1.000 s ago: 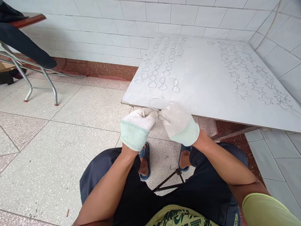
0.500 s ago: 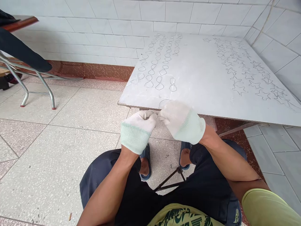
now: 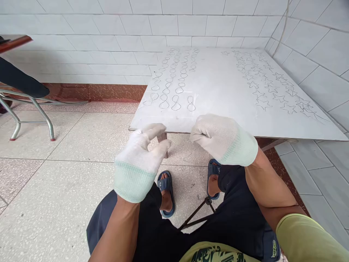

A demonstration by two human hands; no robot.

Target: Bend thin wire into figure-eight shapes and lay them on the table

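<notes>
Both of my hands wear white knit gloves with pale green cuffs. My left hand (image 3: 140, 156) is off the table's front edge, its thumb and fingers apart with nothing between them. At the edge, my right hand (image 3: 223, 140) is closed in a pinch on a thin wire (image 3: 188, 157), whose loose end hangs faintly below the fingers. Beyond the hands, thin wire figure-eights (image 3: 176, 103) lie in rows on the left of the white tabletop (image 3: 215, 92). Wire stars (image 3: 263, 104) are clustered on the right side, some overlapping.
A white tiled wall (image 3: 109, 40) runs behind the table, with another on the right. A metal-legged stool (image 3: 46, 120) stands at the far left beside someone's dark trouser leg (image 3: 21, 78). Between my slippered feet are dark tripod legs (image 3: 192, 218).
My hands have separated: the left has let go of the wire, opened and moved left. My right hand keeps its pinch and has shifted slightly right. The camera view has shifted a little.
</notes>
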